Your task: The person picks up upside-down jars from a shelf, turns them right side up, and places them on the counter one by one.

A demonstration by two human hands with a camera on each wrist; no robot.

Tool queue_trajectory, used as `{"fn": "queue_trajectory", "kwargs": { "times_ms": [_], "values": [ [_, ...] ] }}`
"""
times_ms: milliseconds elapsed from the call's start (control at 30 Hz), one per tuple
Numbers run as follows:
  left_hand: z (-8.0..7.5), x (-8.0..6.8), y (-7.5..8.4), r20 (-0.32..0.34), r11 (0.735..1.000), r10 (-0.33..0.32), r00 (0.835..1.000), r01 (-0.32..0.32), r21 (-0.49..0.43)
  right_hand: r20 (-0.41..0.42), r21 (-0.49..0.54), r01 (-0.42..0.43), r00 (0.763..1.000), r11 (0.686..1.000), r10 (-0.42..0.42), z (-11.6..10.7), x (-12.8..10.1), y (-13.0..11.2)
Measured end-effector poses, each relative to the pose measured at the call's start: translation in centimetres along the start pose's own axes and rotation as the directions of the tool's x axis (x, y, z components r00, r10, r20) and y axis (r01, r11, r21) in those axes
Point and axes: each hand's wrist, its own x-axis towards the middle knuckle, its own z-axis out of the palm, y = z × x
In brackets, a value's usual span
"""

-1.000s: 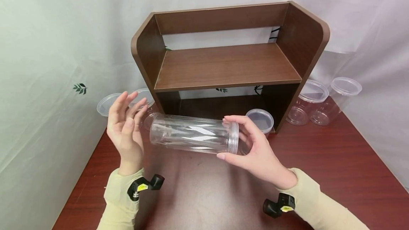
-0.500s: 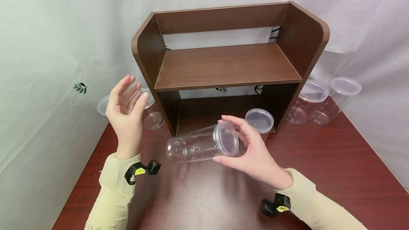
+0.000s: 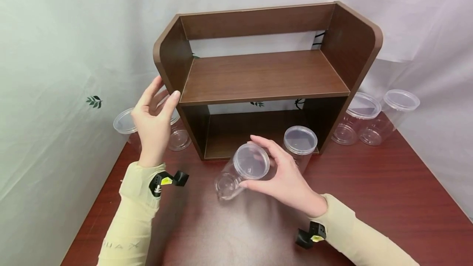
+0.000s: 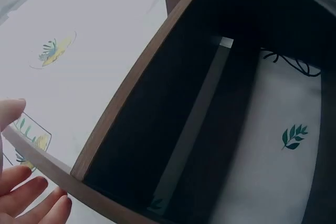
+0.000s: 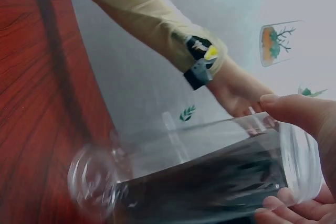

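Note:
My right hand [image 3: 286, 175] grips a clear plastic jar [image 3: 227, 186] around its lidded end, thumb on one side and fingers on the other. The jar is tall and tilted, its lid [image 3: 252, 161] facing up toward me and its base lower and to the left. In the right wrist view the jar's base [image 5: 92, 182] shows above the red-brown tabletop. My left hand [image 3: 152, 124] is raised at the left side panel of a brown wooden shelf [image 3: 264, 75]. Its thumb and fingers are spread around the panel's front edge; I cannot tell whether they touch it.
A lidded clear jar [image 3: 300, 141] stands just right of my right hand, at the shelf's front. Two more jars, one wide [image 3: 347, 124] and one tall [image 3: 397, 106], stand right of the shelf. Others [image 3: 125, 122] stand to its left, partly behind my left hand. White cloth hangs around the table [image 3: 384, 200].
My right hand has turned the jar from lying nearly level to tilted, lid toward me, and shifted slightly left. My left hand has moved away from the jar, up to the shelf's left panel.

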Motion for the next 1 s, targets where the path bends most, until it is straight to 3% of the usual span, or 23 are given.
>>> {"fn": "queue_trajectory", "kwargs": {
  "times_ms": [167,600,833,1000],
  "values": [
    [0.4,0.4,0.4,-0.045,0.999,-0.033,0.998,0.033,0.008,-0.008,-0.007,-0.016,1.0,1.0,0.016,0.6,0.2,1.1],
    [1.1,1.1,-0.4,-0.158,0.993,0.034,0.987,-0.015,0.119,-0.087,-0.007,-0.06,0.994,0.998,0.059,1.4,1.0,3.3],
    [1.1,1.0,-0.1,-0.157,0.991,0.056,0.986,-0.035,0.132,-0.11,0.055,-0.07,0.991,0.996,0.075,1.7,1.7,4.0],
    [1.1,1.0,-0.1,-0.149,0.989,0.069,0.986,-0.047,0.143,-0.1,-0.031,-0.061,0.993,0.998,0.058,1.6,1.6,4.0]
  ]
}}
